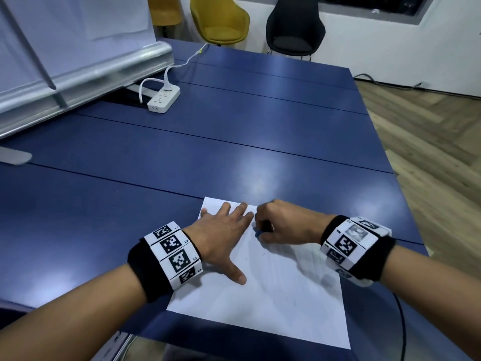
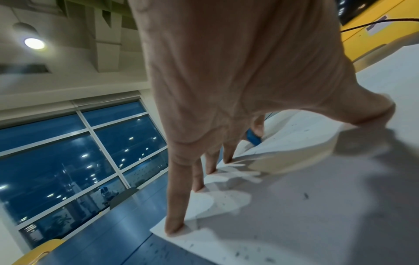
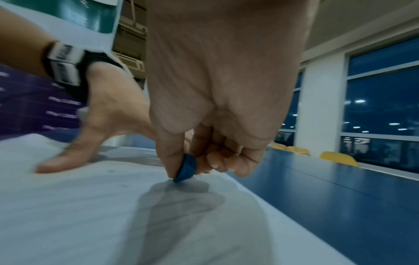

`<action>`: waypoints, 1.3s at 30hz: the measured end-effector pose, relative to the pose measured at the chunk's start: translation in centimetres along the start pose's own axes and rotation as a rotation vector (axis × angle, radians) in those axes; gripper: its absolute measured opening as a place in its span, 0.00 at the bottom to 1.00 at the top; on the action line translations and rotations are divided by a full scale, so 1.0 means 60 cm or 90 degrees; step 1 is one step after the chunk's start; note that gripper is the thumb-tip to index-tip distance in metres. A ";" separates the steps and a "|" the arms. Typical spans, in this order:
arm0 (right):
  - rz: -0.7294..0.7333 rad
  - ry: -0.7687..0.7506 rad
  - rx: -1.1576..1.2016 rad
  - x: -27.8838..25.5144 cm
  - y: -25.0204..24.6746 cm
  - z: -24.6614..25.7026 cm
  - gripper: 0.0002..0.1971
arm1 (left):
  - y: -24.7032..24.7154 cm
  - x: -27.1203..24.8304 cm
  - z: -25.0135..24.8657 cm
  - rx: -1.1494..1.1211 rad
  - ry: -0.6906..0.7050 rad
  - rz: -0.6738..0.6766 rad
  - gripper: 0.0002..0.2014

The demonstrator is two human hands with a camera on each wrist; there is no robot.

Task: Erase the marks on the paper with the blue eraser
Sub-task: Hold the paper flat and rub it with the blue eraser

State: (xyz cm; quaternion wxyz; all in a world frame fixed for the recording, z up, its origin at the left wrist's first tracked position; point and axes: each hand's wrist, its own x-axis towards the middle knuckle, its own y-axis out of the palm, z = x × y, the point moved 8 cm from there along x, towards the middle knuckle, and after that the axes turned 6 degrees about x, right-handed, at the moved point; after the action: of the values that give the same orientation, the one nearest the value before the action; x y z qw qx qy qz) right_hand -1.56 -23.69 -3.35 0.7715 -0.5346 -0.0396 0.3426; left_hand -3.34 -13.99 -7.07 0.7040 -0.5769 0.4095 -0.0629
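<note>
Your left hand point(image 1: 223, 238) lies flat with fingers spread on the upper left part of the paper point(image 1: 273, 303), low in the frame on the blue counter point(image 1: 234, 142). Your right hand point(image 1: 283, 225) pinches the blue eraser point(image 3: 186, 169) between thumb and fingertips, its lower edge touching the paper just right of your left fingers.
</note>
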 end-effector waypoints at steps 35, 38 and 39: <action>0.070 0.020 0.037 -0.031 0.032 0.005 0.17 | 0.004 0.008 0.001 0.017 -0.006 0.010 0.65; -0.018 0.063 0.028 -0.015 -0.008 -0.029 0.11 | 0.002 0.008 0.000 0.031 -0.002 0.014 0.65; -0.032 0.070 0.037 -0.016 -0.012 -0.032 0.10 | 0.002 0.009 0.000 0.032 -0.001 0.012 0.65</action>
State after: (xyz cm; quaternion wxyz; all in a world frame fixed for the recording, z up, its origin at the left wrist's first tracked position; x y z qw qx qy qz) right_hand -1.12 -25.89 -3.24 0.7959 -0.5292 -0.0006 0.2941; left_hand -3.06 -14.24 -7.43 0.7194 -0.5548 0.4127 -0.0659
